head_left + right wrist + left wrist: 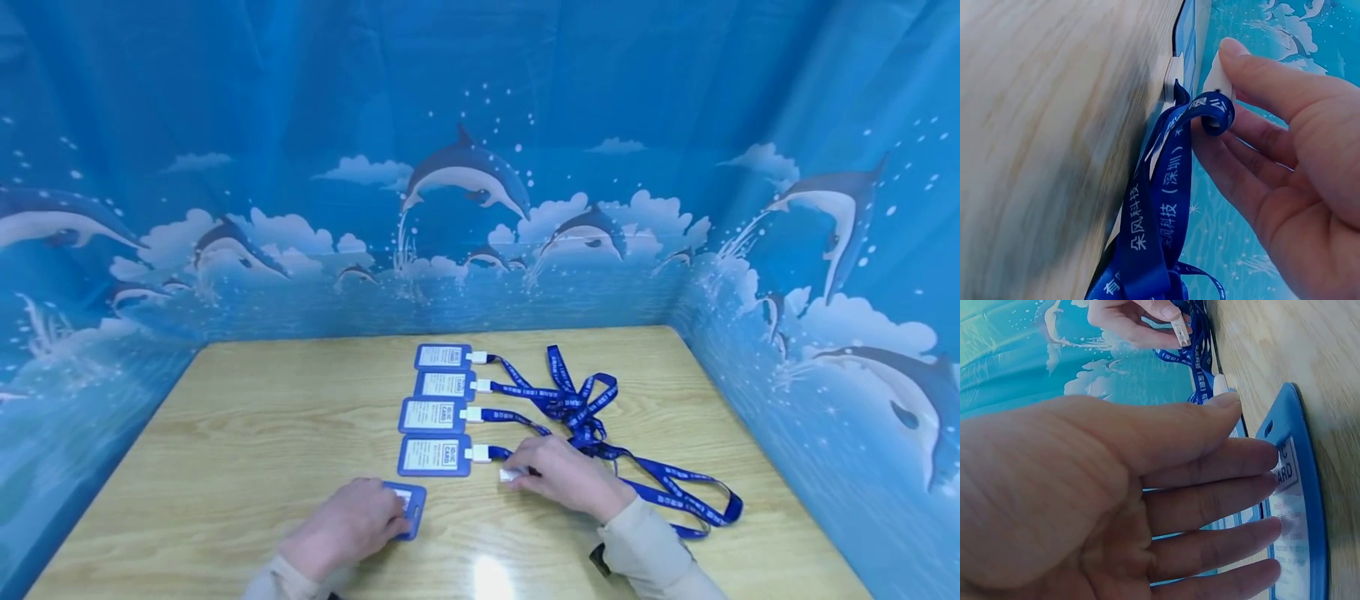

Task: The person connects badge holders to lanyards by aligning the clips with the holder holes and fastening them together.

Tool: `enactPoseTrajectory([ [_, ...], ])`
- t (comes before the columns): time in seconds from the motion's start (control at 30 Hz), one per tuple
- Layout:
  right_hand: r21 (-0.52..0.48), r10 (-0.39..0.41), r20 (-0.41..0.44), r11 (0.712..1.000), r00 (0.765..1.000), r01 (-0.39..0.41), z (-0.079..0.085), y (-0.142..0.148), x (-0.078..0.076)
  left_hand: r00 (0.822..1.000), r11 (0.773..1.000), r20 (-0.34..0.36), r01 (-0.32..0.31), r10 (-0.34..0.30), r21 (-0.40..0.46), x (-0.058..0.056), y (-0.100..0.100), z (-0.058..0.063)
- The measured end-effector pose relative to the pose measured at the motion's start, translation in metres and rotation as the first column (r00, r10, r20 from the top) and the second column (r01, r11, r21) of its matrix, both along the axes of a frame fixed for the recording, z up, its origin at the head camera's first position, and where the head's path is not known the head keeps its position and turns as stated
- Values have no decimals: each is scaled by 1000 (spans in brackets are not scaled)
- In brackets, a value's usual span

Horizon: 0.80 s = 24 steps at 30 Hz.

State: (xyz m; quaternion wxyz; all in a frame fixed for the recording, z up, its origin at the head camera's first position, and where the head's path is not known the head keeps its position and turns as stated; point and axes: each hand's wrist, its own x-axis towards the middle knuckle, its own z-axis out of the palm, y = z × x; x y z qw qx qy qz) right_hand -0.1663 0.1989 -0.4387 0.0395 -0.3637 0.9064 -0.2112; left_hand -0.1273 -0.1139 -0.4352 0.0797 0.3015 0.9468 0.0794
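My left hand [348, 521] is at a blue ID card holder [417, 510] that lies apart, nearest the front. In the left wrist view its fingers are nearly straight, with the fingertips at the face of the card holder [1316, 519]. Between thumb and fingers, my right hand [566, 475] pinches the white plastic clip [1216, 78] of a blue lanyard [1147, 237]. The lanyard's printed strap curls away from the clip. In the head view, much of this clip [510, 475] is covered by the fingers.
Several blue card holders [405, 465] form a column on the wooden table [262, 417], with white clips and lanyards attached. Their straps [573, 404] tangle to the right, and one loop [727, 508] reaches further right. A dolphin-print curtain [300, 292] borders the table.
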Motion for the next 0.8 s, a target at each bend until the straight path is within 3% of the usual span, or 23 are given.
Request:
enactPoseTrajectory([
  [0.23, 29, 9, 16, 1000, 1000, -10, -2, -4, 0, 996, 995, -40, 72, -75, -67, 4, 10, -1],
  [0.43, 48, 14, 28, 999, 1000, -15, -5, -8, 0, 999, 997, 9, 45, -45, -65, 7, 15, 1],
  [0.63, 58, 17, 33, 998, 999, -19, -7, -13, 0, 995, 993, 2, 95, -96, -75, 6, 19, -1],
  [0.8, 81, 0, 9, 997, 1000, -1, -9, -16, 1, 994, 992, 34, 105, -103, -74, 6, 20, -3],
])
